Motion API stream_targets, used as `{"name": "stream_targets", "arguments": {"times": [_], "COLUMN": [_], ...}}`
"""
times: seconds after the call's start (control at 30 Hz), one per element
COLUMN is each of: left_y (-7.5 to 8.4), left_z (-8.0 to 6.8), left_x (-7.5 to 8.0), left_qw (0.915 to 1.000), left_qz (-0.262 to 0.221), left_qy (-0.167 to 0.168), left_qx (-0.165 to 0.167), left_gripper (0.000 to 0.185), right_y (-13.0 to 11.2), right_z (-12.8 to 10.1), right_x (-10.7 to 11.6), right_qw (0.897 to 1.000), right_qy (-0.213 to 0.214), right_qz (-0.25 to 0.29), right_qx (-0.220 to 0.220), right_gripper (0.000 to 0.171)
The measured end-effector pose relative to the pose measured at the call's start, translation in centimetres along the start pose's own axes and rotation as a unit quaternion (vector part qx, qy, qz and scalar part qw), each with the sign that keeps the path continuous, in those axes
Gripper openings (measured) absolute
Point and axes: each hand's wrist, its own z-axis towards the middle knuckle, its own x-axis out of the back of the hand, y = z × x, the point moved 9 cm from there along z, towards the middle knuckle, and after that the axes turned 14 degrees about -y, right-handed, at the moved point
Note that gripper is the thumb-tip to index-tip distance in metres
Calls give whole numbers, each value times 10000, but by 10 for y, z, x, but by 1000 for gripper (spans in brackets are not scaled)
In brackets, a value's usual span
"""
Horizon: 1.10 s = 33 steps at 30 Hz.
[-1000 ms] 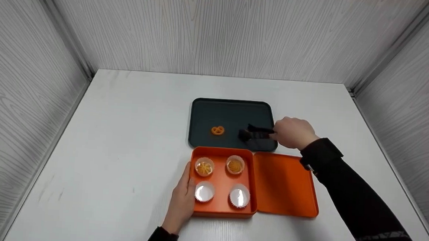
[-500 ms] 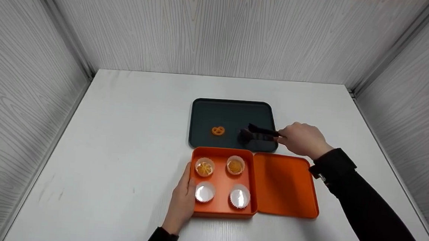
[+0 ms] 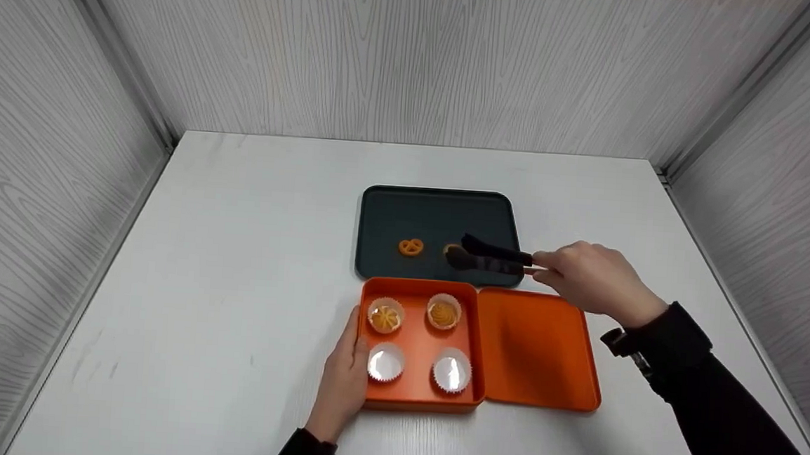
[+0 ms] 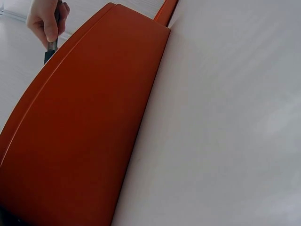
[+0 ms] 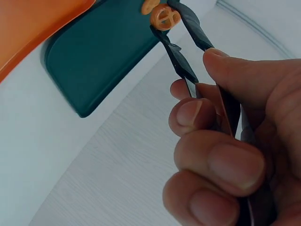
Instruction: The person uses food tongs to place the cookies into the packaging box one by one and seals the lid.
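My right hand [image 3: 595, 278] grips black plastic tongs [image 3: 491, 257], tips pinching an orange pretzel-shaped cookie [image 5: 165, 17] ahead; a loose squeeze could drop it. Left hand [image 3: 344, 378] rests flat against the orange box [image 3: 422, 341].

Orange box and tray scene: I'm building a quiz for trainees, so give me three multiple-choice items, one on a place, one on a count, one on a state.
1. Where does the left hand rest?
A. against the left side of the orange box
B. on the dark tray
C. on the lid

2. How many paper cups in the box are unfilled?
A. none
B. two
C. four

3. What is the right hand doing?
A. lying flat on the table
B. gripping black tongs
C. closing the lid

Answers:
1 A, its fingers lie along the box's left wall.
2 B, the two near cups show only white paper, the far two hold pastries.
3 B, its fingers curl round the tongs, whose tips reach over the tray.
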Motion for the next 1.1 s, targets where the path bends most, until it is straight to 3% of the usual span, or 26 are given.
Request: {"name": "stream_targets", "arguments": {"times": [0.23, 0.67, 0.9, 1.1], "left_y": [1, 4, 2, 3], "left_z": [-1, 1, 3, 3], "left_x": [1, 2, 0, 0], "left_qw": [10000, 9998, 9999, 9999], "left_qz": [-1, 5, -106, -106], "left_qy": [-22, 41, -11, -13], "left_qx": [-27, -208, -33, -1], "left_gripper": [56, 57, 57, 58], "right_y": [-26, -69, -85, -98], "right_z": [-20, -48, -56, -58], "right_x": [3, 1, -5, -9], "right_qw": [9985, 9887, 9820, 9737], "right_qy": [-101, -559, -645, -662], "right_qz": [-79, -714, -1287, -1790], "right_qx": [524, 1192, 1222, 1245], "right_gripper": [7, 15, 28, 24]}}
